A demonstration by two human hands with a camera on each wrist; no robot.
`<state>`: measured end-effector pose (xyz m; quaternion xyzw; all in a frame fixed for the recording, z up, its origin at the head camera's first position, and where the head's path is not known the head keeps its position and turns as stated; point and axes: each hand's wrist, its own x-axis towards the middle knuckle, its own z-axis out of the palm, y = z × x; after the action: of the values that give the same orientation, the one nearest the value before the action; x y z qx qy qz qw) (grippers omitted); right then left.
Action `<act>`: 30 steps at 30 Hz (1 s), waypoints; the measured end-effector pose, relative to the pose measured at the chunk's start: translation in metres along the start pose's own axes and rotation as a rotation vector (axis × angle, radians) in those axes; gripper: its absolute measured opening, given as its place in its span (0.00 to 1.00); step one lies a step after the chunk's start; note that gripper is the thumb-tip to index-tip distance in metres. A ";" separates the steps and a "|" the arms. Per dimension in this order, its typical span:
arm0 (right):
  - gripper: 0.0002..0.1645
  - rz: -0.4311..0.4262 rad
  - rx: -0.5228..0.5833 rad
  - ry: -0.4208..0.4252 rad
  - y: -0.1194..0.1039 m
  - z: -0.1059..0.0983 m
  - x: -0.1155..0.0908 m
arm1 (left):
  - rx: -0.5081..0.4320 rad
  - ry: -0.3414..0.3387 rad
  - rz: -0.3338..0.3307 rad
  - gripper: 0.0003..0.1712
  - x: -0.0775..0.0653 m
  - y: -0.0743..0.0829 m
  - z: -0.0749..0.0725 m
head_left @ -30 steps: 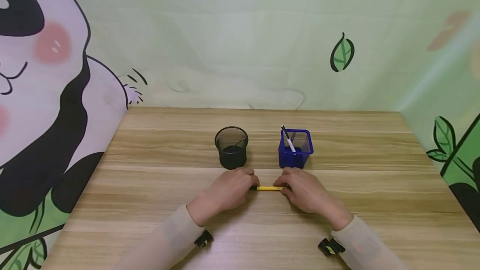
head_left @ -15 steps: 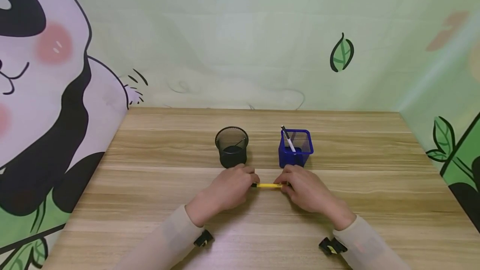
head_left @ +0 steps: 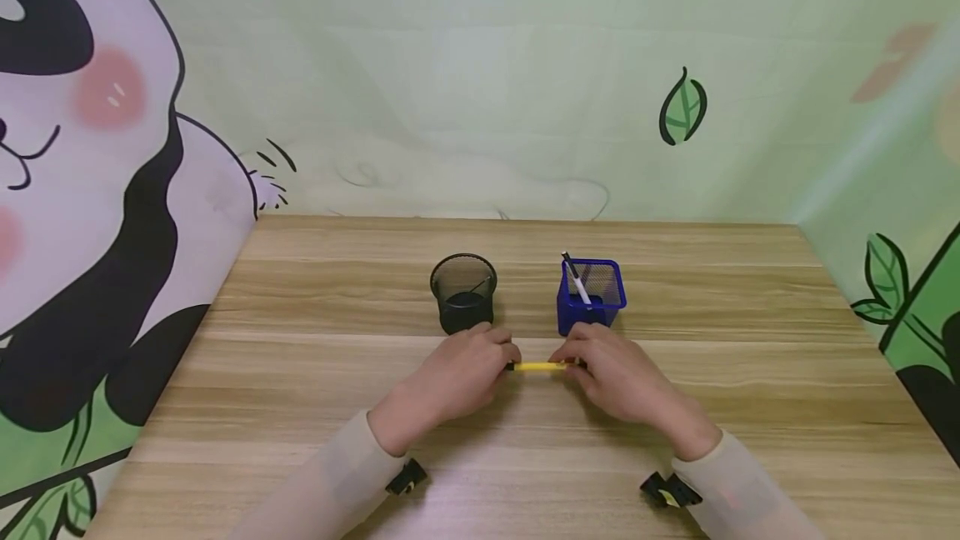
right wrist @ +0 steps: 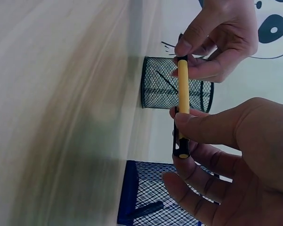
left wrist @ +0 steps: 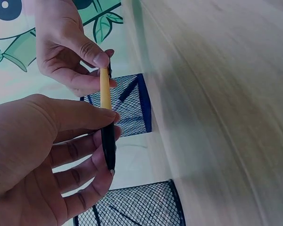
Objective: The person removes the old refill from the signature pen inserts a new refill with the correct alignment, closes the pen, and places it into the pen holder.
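A yellow ballpoint pen (head_left: 538,367) with black ends lies level between both hands, just above the table. My left hand (head_left: 459,375) pinches its black tip end between thumb and fingers; the metal point (left wrist: 112,172) shows in the left wrist view. At the other end, my right hand (head_left: 621,375) pinches the barrel beside the black clip (right wrist: 176,134). Behind the left hand stands a round black mesh pen cup (head_left: 465,319). A square blue mesh pen holder (head_left: 568,319) stands behind the right hand, with a black-and-white pen (head_left: 579,283) leaning in it.
Both holders stand on a wood-grain table (head_left: 315,290), with a gap between them. A thin dark line shows in the black cup; what it is I cannot tell. A green wall cloth (head_left: 420,107) with a panda drawing rises beyond the table's back edge.
Both hands have moved slightly away from the body, toward the holders, carrying the pen with them. Their grip looks the same. The holders have stayed in place.
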<state>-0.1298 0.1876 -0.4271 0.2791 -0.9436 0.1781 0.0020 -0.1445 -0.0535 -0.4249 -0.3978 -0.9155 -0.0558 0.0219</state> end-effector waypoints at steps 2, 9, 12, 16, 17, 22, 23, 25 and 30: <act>0.09 -0.006 0.001 0.006 -0.001 -0.002 0.000 | 0.004 0.006 0.001 0.08 0.000 0.000 -0.001; 0.08 0.000 0.009 0.006 -0.002 -0.007 0.000 | 0.001 0.034 0.001 0.07 0.000 0.002 -0.007; 0.08 -0.007 0.008 0.015 -0.004 -0.009 0.000 | -0.002 0.049 0.001 0.07 -0.001 0.002 -0.010; 0.08 -0.020 0.004 0.031 -0.005 -0.015 0.000 | -0.010 0.074 0.003 0.07 -0.001 0.002 -0.015; 0.08 -0.022 0.003 0.034 -0.005 -0.016 0.000 | -0.016 0.079 0.002 0.07 -0.001 0.002 -0.016; 0.08 -0.023 0.017 0.040 -0.007 -0.022 0.000 | -0.042 0.085 -0.012 0.07 -0.002 0.002 -0.024; 0.08 -0.023 0.020 0.043 -0.007 -0.023 0.000 | -0.043 0.085 -0.014 0.07 -0.003 0.002 -0.025; 0.08 -0.024 0.025 0.049 -0.008 -0.025 -0.001 | -0.046 0.084 -0.016 0.07 -0.003 0.003 -0.028; 0.09 -0.028 0.042 0.066 -0.009 -0.029 -0.002 | -0.056 0.076 -0.026 0.08 -0.004 0.003 -0.035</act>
<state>-0.1260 0.1907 -0.3973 0.2862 -0.9351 0.2070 0.0297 -0.1396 -0.0591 -0.3899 -0.3839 -0.9172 -0.0969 0.0446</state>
